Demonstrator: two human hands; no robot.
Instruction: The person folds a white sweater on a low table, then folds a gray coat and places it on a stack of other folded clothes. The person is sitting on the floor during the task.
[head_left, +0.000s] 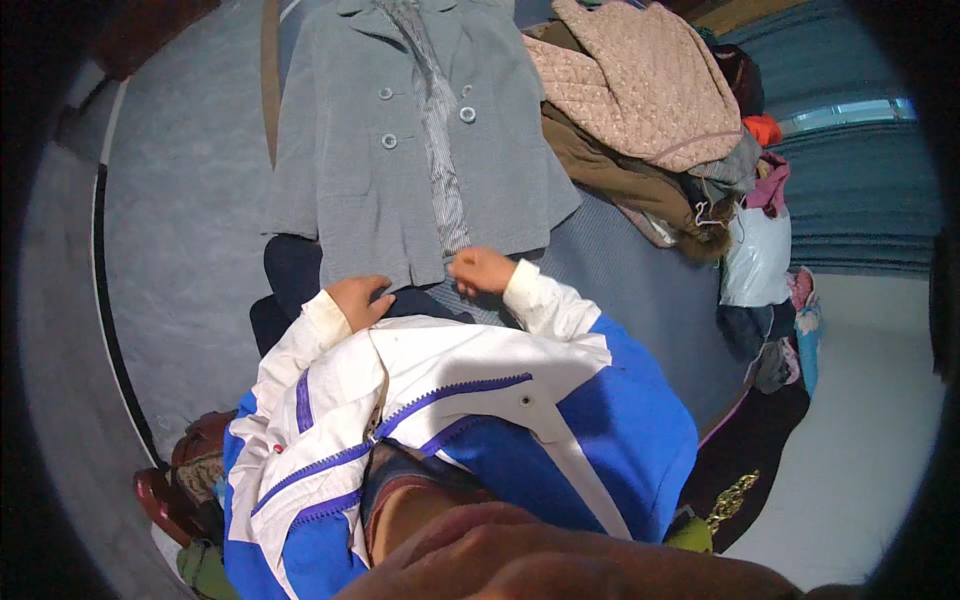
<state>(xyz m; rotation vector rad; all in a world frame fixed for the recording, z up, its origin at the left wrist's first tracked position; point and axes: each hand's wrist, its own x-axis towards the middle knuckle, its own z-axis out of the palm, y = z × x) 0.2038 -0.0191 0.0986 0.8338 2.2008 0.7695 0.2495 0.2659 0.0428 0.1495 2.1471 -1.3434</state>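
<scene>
A grey double-breasted jacket (352, 180) with pale round buttons lies spread out before me, its hem towards me. Between its front edges shows a striped lining (442, 157). My left hand (362, 301) rests by the left part of the hem, thumb apart from the fingers, holding nothing that I can see. At the lower end of the lining is my right hand (484, 271), its fingers curled close to the edge. Whether it pinches the cloth cannot be made out. Dark navy cloth (291, 266) shows below the jacket's left side.
To the right, a pink quilted garment (645, 90) lies on a brown garment (615, 161). A white plastic bag (757, 251) is beyond them, near a blue-green curtain (855, 195). A ribbed grey-blue cover (637, 292) lies beneath. Brown shoes or bags (165, 502) sit at lower left.
</scene>
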